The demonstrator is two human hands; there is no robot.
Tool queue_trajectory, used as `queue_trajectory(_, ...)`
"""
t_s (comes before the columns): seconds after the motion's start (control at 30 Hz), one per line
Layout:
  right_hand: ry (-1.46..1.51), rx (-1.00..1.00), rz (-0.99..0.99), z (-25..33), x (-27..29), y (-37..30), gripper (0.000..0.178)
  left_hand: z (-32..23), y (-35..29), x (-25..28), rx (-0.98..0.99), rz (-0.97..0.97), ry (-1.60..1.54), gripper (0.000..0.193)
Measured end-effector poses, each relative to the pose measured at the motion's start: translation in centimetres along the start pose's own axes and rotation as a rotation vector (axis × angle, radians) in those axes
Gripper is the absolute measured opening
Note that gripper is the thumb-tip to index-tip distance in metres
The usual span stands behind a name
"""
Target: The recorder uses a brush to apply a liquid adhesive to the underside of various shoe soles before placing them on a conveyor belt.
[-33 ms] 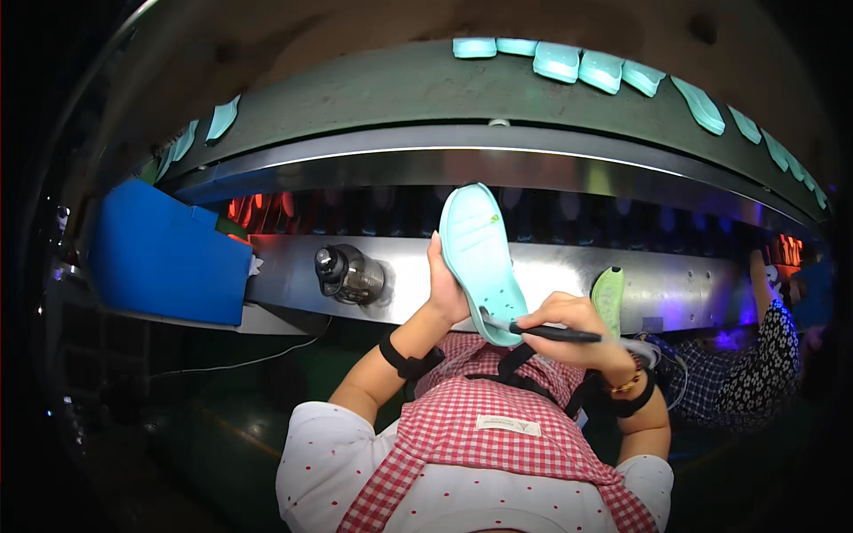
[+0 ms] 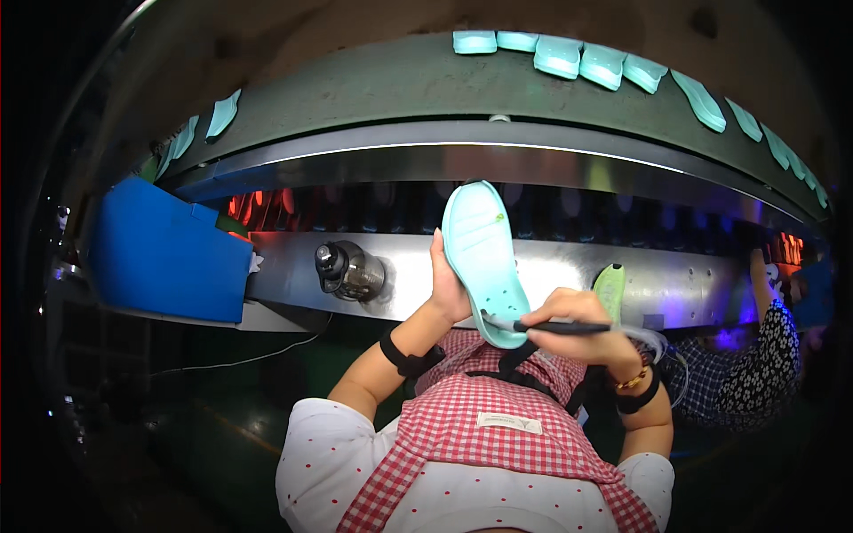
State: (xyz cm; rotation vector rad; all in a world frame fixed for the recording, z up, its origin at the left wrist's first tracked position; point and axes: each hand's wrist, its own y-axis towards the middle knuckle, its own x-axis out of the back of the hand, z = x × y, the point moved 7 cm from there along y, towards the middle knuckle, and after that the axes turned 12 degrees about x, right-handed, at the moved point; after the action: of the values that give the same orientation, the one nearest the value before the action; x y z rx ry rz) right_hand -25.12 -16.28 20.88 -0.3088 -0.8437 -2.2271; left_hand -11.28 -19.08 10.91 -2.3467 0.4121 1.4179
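My left hand [image 2: 448, 282] is closed round the left edge of a turquoise shoe sole [image 2: 480, 240], holding it upright above the metal ledge. A row of small holes and a small green spot show on its inner face. In my right hand [image 2: 577, 322] is a slim black-handled brush [image 2: 555, 328], its pale tip against the sole's lower end. The fingers pinch the handle near its front. Just beyond my right hand, a light green sole [image 2: 610, 289] lies on the ledge.
A dark, see-through bottle [image 2: 351, 271] stands on the metal ledge [image 2: 413, 266] at left, beside a blue box-shaped cover [image 2: 169, 253]. Several turquoise soles [image 2: 558, 58] rest on the green belt [image 2: 373, 84] beyond. A co-worker's patterned sleeve [image 2: 755, 369] shows at right.
The brush and my right hand have shifted slightly, the handle now lying more level. The sole has moved a touch to the right in my left hand.
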Motion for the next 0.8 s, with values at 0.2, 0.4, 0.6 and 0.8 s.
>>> queue_trajectory(0.2, 0.23, -0.198, -0.411, -1.9, 3.7, 2.5, 0.02, 2.9, 0.0, -4.9, 0.171, 0.269, -0.109, 0.085)
queue_trajectory(0.4, 0.092, 0.091, -0.219, 2.0, 2.6, 2.3, 0.02, 1.7, -0.2, -4.9, 0.103, 0.14, -0.179, 0.083)
queue_trajectory(0.6, 0.123, 0.185, -0.061, 3.3, 1.4, 1.9, 0.021, -0.5, -0.6, -5.1, -0.076, 0.123, 0.04, 0.088)
queue_trajectory(0.8, 0.131, 0.068, -0.2, 1.3, 2.6, 1.5, 0.021, -3.2, -0.6, -5.7, -0.29, 0.082, 0.015, 0.091)
